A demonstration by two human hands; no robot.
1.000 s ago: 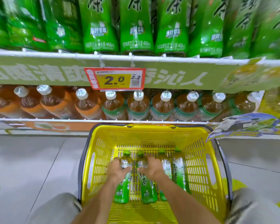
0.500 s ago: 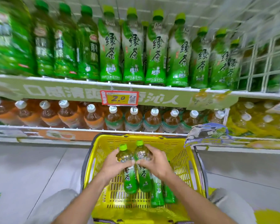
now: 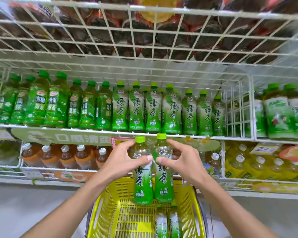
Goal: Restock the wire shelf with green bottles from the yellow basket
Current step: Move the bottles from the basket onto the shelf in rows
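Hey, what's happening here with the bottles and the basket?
A person is restocking green tea. The left hand and right hand each hold an upright green bottle, the left bottle and the right bottle, side by side above the yellow basket. Two more bottles lie in the basket. The wire shelf ahead holds a matching row, with some room at its right end.

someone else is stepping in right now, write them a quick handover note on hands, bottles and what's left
Left hand grips one green bottle; right hand grips a second. Both are upright, side by side, above the yellow basket.
Done: the pair is out of the basket.
Left: set both on the wire shelf, perhaps by the matching row, then fetch the two bottles lying in the basket.
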